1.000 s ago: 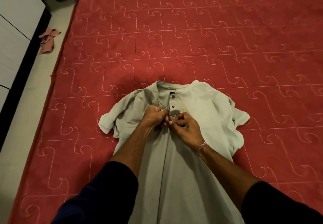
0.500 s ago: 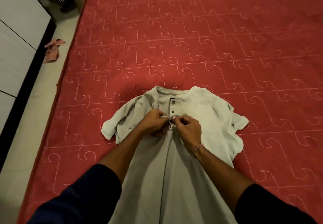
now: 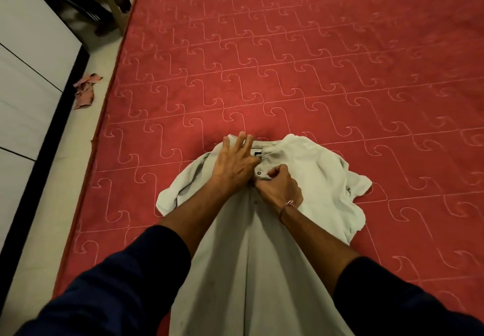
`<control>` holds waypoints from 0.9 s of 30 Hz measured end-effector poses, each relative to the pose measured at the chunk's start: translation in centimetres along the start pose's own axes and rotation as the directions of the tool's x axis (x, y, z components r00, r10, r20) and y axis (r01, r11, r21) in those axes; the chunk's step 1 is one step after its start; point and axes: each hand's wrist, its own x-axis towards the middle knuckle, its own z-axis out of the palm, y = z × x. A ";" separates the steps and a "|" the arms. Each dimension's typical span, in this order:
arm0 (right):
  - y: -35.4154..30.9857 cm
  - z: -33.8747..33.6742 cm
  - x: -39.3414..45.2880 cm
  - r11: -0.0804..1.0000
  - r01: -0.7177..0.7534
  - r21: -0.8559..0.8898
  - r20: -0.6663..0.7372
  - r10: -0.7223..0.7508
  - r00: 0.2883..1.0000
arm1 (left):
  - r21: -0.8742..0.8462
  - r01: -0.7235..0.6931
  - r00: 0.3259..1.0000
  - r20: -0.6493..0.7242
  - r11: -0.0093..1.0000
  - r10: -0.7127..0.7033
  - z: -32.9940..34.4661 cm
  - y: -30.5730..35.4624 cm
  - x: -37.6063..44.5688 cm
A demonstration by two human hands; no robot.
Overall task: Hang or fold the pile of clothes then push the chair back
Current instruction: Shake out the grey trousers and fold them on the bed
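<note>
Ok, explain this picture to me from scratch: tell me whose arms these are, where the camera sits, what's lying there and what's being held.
There is no machine here. A person wears a camera on the head, looking forward and down, so the two arms reaching in from the bottom are their own.

The left hand lies flat with spread fingers on the collar area of a pale grey button-neck shirt. The right hand, with a bracelet at the wrist, is curled and pinches the shirt's buttoned strip, just below a button.

The shirt lies face up on a red quilted mattress. To the left, a crumpled pink cloth lies on the pale floor beside white cabinet fronts. Chair legs show at the top left.
</note>
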 end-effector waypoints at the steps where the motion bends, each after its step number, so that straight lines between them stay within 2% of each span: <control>1: -0.1 -0.1 0.0 1.000 0.017 -0.021 0.012 -0.017 1.000 | 0.008 -0.038 0.999 0.011 0.999 0.038 -0.1 -0.2 0.2; 5: -0.4 -0.4 0.0 0.991 0.098 -0.093 0.030 -0.096 0.995 | 0.038 -0.160 0.987 -0.013 0.986 0.160 -0.5 -0.7 1.0; 8: -0.7 -0.1 -0.1 0.982 0.145 -0.122 -0.018 -0.148 0.989 | -0.057 -0.103 0.994 0.034 0.993 0.105 -0.8 -1.3 1.5; 10: -0.8 0.0 0.0 0.985 0.141 -0.095 -0.074 -0.148 0.986 | -0.204 -0.019 0.997 0.070 0.979 0.034 -1.0 -2.0 1.7; 13: -0.5 0.2 0.5 0.983 0.185 0.009 -0.144 -0.182 0.973 | -0.498 0.094 0.989 0.147 0.862 -0.023 -1.0 -3.4 1.8; 17: 1.3 0.4 0.8 0.927 0.211 0.311 -0.124 -0.181 0.976 | -0.772 0.229 0.972 0.218 0.593 -0.091 -0.4 -3.7 1.5; 19: 2.3 0.3 0.9 0.879 0.199 0.433 -0.074 -0.185 0.980 | -0.813 0.249 0.969 0.208 0.527 -0.136 0.3 -3.0 1.3; 22: 3.1 -0.3 1.0 0.818 0.156 0.554 0.010 -0.194 0.981 | -0.794 0.310 0.949 0.227 0.524 -0.218 1.7 -1.6 1.2; 27: 2.9 -1.3 0.8 0.703 0.009 0.711 0.125 -0.140 0.982 | -0.819 0.425 0.876 0.264 0.386 -0.405 2.9 1.3 0.8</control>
